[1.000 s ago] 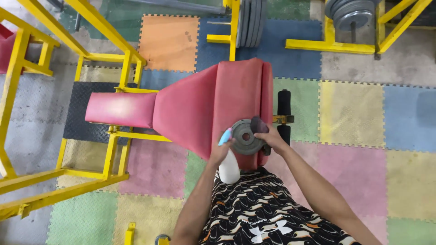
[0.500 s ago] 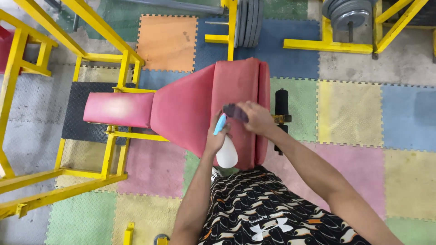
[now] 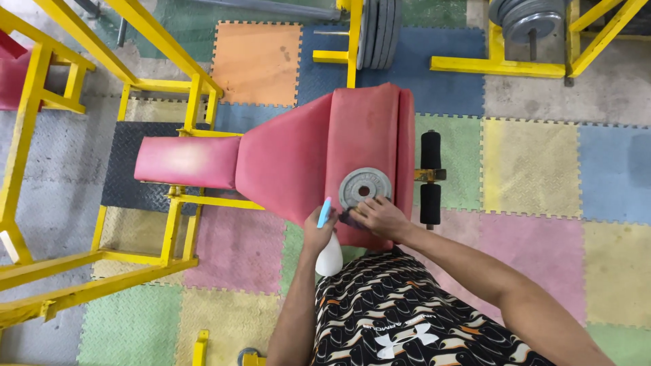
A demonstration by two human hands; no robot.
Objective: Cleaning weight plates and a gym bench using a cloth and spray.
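Red vinyl: the padded counter [image 3: 325, 156] is worn and matte, wide at the near end and narrowing to a slim pad at 9 o'clock.
Grey metal: a round weight plate [image 3: 365, 188] with a centre hole lies flat on the pad's near end.
Cloth: a dark rag [image 3: 350, 217] sits at 6 o'clock of the plate, touching its edge.
Right hand [image 3: 380, 217]: fingers pressed flat on the rag.
Left hand [image 3: 319, 230]: fingers curled around the neck of a white spray bottle [image 3: 329, 252]; long axis runs 12 to 6, blue trigger at the 12 o'clock end.
Change: half a second ago the right hand held the rag raised, with the plate out of sight.
Floor: coloured foam tiles [image 3: 529, 156] with jigsaw edges; yellow steel frame [image 3: 169, 230] at 9 o'clock.
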